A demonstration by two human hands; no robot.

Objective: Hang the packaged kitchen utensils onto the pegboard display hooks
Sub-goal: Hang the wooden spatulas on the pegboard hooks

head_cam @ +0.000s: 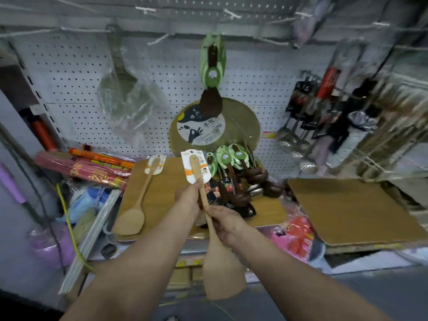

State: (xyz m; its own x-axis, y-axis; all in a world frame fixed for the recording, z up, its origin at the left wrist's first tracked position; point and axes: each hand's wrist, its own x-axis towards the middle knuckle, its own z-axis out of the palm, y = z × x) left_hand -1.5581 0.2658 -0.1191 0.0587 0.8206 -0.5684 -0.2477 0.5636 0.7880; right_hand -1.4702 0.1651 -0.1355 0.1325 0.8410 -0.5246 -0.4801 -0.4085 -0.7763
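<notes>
I held the wooden spatula (209,218) before the pegboard (81,72), left hand (188,196) pinching its header card (195,169) at twelve o'clock, right hand (223,222) gripping the handle; it seemed light, stiff, best steered by the card.

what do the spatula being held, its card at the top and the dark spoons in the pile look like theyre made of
The held spatula looks like pale unfinished wood or bamboo: matte tan, no shine. Its header card looks like printed paperboard, white with an orange band, possibly glossy. The dark spoons look like dark-stained or lacquered wood, deep brown with a slight sheen; plastic cannot be ruled out. Their green tags look like printed card.
</notes>
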